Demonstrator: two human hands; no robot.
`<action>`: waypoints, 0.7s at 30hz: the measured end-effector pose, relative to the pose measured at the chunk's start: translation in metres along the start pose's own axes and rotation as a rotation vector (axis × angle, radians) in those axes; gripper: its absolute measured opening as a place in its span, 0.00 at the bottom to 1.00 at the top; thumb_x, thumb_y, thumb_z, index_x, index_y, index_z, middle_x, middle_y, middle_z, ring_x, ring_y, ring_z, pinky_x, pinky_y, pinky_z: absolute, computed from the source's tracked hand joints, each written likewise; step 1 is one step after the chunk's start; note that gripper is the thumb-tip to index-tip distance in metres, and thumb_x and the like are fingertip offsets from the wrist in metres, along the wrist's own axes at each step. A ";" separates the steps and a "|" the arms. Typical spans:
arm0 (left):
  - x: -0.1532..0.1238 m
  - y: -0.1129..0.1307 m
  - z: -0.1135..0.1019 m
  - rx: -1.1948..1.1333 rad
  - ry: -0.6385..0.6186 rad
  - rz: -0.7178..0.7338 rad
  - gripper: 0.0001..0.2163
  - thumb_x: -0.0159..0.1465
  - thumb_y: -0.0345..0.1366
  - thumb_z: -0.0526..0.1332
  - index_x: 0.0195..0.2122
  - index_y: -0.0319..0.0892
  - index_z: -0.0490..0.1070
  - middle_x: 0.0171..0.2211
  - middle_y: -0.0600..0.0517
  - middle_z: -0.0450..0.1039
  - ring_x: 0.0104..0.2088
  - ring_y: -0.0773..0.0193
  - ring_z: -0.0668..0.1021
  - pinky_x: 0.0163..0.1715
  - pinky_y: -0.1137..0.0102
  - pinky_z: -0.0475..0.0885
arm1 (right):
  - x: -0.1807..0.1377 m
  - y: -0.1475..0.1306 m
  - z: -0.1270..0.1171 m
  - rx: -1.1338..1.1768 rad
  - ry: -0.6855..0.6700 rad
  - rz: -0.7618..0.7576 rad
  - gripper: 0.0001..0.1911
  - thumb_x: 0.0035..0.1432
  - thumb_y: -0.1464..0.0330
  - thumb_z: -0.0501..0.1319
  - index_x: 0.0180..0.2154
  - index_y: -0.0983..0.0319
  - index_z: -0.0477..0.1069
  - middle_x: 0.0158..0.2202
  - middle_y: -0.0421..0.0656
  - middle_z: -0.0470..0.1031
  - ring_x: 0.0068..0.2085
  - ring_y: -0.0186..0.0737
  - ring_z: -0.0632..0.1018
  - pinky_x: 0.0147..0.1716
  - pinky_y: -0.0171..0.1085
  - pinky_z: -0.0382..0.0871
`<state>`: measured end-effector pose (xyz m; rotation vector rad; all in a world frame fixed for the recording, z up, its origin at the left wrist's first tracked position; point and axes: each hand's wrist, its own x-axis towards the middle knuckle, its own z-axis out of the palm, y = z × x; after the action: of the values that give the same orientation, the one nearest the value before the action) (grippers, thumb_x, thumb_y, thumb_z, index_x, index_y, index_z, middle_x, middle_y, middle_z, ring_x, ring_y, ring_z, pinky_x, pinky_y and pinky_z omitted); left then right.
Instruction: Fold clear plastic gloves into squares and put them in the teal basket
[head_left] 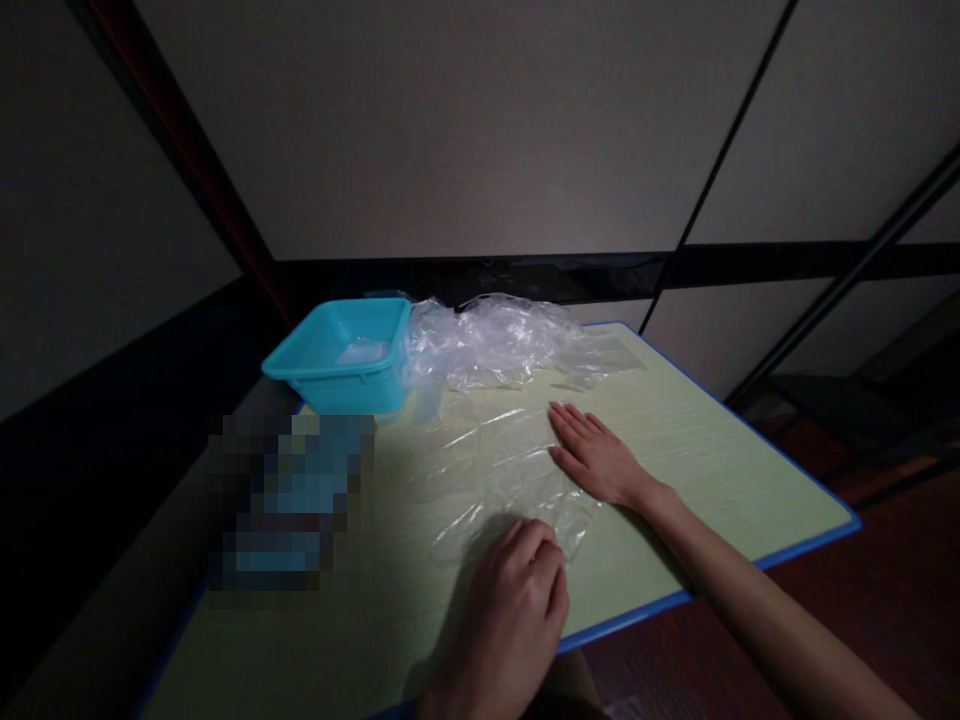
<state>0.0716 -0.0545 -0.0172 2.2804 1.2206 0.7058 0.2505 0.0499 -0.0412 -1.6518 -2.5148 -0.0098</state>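
Note:
A thin, clear disposable plastic glove point(487, 460) lies spread on the table, with what look like its finger parts toward the left. My left hand point(517, 590) is curled closed at its near edge; the fingertips are hidden, but the film gathers and wrinkles beside the knuckles. Flat on the table, my right hand point(596, 455) is open, its fingers stretched out and touching the glove's right side. Behind it is a heap of crumpled clear plastic point(510, 335), where single pieces cannot be told apart.
A turquoise plastic basin point(349, 390) stands at the back left, with something clear inside. A blurred-out object point(300, 500) lies in front of it. The yellow-green table point(712, 470) has a blue edge and stands against pale panels point(450, 130).

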 end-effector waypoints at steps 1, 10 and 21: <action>0.000 -0.001 0.000 -0.044 0.021 -0.014 0.09 0.56 0.19 0.53 0.27 0.40 0.66 0.32 0.52 0.68 0.35 0.63 0.72 0.37 0.67 0.70 | 0.000 0.000 0.000 0.001 -0.004 0.001 0.31 0.63 0.57 0.39 0.61 0.70 0.48 0.63 0.49 0.46 0.62 0.45 0.49 0.58 0.46 0.48; 0.002 -0.009 0.006 -0.172 0.210 -0.139 0.10 0.54 0.19 0.54 0.24 0.41 0.66 0.27 0.53 0.68 0.28 0.66 0.72 0.29 0.72 0.69 | 0.000 0.000 0.002 0.008 0.013 0.000 0.31 0.62 0.58 0.40 0.61 0.69 0.48 0.63 0.48 0.47 0.62 0.45 0.50 0.58 0.46 0.48; -0.004 -0.015 0.011 -0.252 0.244 -0.234 0.13 0.53 0.22 0.55 0.38 0.43 0.68 0.23 0.56 0.72 0.25 0.64 0.75 0.27 0.71 0.71 | 0.000 0.002 0.002 -0.002 0.005 -0.011 0.31 0.62 0.58 0.41 0.61 0.70 0.48 0.63 0.49 0.46 0.62 0.46 0.50 0.58 0.47 0.49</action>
<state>0.0673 -0.0521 -0.0359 1.8517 1.3922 1.0062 0.2521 0.0506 -0.0435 -1.6365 -2.5211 -0.0169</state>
